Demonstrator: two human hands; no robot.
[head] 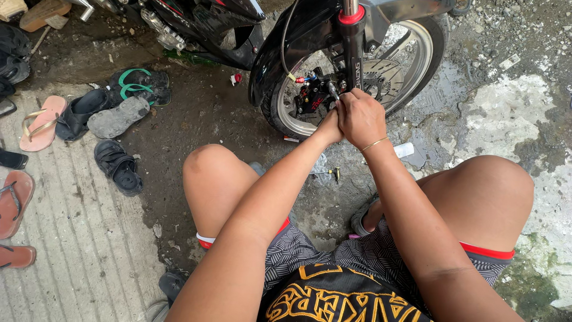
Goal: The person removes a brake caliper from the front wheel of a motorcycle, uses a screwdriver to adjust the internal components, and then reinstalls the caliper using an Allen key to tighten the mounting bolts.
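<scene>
The brake caliper [313,95] sits beside the fork leg [353,48] on the front wheel [417,53] — that's why you squat close, knees spread. Your right hand [361,119] is closed round a small metal tool [332,89] pressed at the caliper; your left hand [329,126] cups under it, its grip hidden — I cannot tell how closed. Sandals [119,116] lie on the ground left.
</scene>
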